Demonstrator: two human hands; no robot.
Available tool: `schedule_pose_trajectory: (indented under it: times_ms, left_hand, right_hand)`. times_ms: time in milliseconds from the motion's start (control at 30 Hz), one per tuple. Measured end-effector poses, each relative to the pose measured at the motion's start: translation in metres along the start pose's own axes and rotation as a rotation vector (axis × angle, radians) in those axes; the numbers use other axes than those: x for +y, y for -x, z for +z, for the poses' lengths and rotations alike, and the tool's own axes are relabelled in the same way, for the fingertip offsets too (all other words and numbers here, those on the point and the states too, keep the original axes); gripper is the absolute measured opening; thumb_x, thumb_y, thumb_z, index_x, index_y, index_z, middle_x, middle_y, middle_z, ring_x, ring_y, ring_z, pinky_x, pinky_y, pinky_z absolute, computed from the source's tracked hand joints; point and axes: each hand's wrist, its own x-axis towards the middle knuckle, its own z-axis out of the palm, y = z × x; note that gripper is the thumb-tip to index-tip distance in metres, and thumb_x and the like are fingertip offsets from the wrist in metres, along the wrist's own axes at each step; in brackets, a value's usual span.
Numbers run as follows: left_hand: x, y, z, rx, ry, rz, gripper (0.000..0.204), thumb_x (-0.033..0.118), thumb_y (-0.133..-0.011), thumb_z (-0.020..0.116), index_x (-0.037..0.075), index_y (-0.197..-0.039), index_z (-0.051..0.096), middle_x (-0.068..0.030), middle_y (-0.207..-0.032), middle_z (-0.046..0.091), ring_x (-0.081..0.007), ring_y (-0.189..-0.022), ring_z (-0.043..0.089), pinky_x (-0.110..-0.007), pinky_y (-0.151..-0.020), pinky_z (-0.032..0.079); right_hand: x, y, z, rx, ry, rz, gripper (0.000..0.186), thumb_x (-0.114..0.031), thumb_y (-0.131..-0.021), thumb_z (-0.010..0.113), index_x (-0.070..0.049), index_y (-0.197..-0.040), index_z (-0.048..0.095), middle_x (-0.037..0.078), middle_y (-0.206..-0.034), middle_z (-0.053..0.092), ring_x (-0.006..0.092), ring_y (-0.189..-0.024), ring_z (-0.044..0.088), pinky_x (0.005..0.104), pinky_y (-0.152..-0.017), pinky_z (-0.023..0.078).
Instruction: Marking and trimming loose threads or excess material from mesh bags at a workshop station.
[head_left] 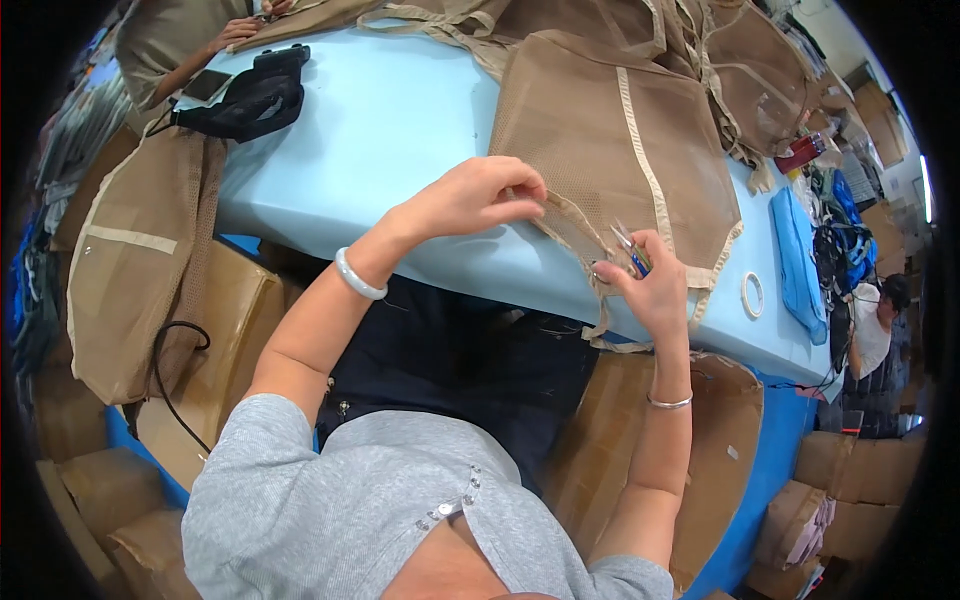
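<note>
My left hand [485, 197] is bent at the left edge of a brown mesh fabric piece [590, 130], fingers curled in near its cream binding. Whatever lies between those fingertips is too small to make out. In my right hand [655, 285] is a pair of small thread snips [638, 262] with blue on the handle, its silver blades pointing up and left. The right thumb rests close to the bound corner of the mesh, where strips of binding hang over the table's front edge. A cream tape runs lengthwise down the piece.
More brown mesh pieces [755, 70] heap at the far right of the light blue table [400, 110]. A black waist bag [250, 100] lies at the left, near a co-worker's hand [235, 33]. A tape roll [752, 295] and blue pouch [797, 265] lie right. Cardboard boxes [690, 430] stand below.
</note>
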Motion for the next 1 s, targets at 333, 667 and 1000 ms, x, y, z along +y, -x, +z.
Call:
schedule_pose_trajectory:
  times_ms: [333,667,1000]
  left_hand:
    - [-0.024,0.004,-0.003,0.001,-0.684,0.33,0.013,0.019,-0.086,0.066,0.012,-0.097,0.065,0.0016,-0.096,0.063,-0.0202,-0.095,0.055,-0.032,-0.087,0.043]
    - [-0.011,-0.029,-0.017,-0.304,-0.271,0.034,0.014,0.019,-0.092,0.059,0.007,-0.092,0.066,-0.0057,-0.081,0.066,-0.0242,-0.082,0.062,-0.036,-0.075,0.047]
    - [-0.016,-0.019,0.002,0.006,-0.392,0.247,0.008,0.01,-0.085,0.067,0.004,-0.087,0.062,-0.0076,-0.092,0.061,-0.0258,-0.085,0.062,-0.036,-0.073,0.05]
  right_hand:
    - [-0.003,-0.001,0.035,0.1,0.044,-0.207,0.03,-0.024,-0.075,0.08,-0.006,-0.091,0.062,0.01,-0.073,0.064,0.0278,-0.068,0.065,0.0374,-0.061,0.05]
    - [0.019,-0.042,-0.01,-0.294,-0.345,0.059,0.022,-0.018,-0.082,0.071,0.001,-0.076,0.063,-0.004,-0.061,0.048,0.0056,-0.058,0.039,0.0262,-0.052,0.032]
    - [0.031,-0.05,0.017,-0.315,-0.208,0.119,0.026,-0.021,-0.08,0.074,0.0,-0.073,0.062,0.0,-0.06,0.054,0.0072,-0.057,0.045,0.0278,-0.053,0.036]
